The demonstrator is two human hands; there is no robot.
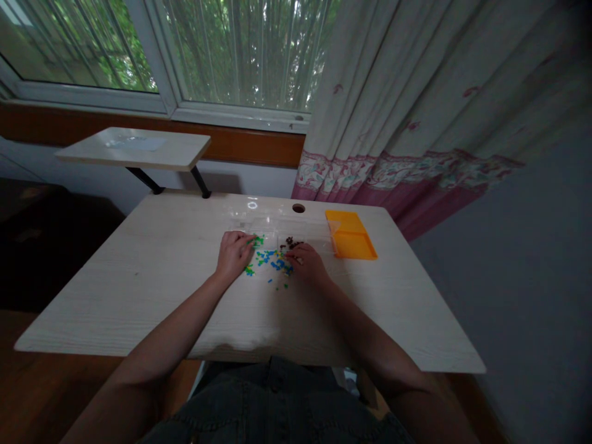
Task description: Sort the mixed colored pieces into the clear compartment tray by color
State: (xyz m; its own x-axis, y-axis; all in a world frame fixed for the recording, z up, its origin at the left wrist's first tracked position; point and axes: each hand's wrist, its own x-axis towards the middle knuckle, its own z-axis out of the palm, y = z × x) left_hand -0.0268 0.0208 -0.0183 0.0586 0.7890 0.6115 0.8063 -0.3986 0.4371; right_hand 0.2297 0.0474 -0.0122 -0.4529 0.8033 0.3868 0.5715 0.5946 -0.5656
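Note:
Small green, blue and yellow pieces lie in a loose pile on the desk between my hands. Behind them is a clear plastic box with compartments. Green pieces are in a left compartment, and dark brown pieces in one further right. My left hand is at the box's front left, its fingers drawn together by the green pieces. The fingers of my right hand are bent into a pinch at the pile's right edge, below the brown pieces. What either hand's fingertips hold is too small to make out.
An orange two-part tray lies right of the clear box, touching or just under its end. Behind the box is a round cable hole. A raised shelf with a clear plastic packet stands at the back left. A curtain hangs behind the desk.

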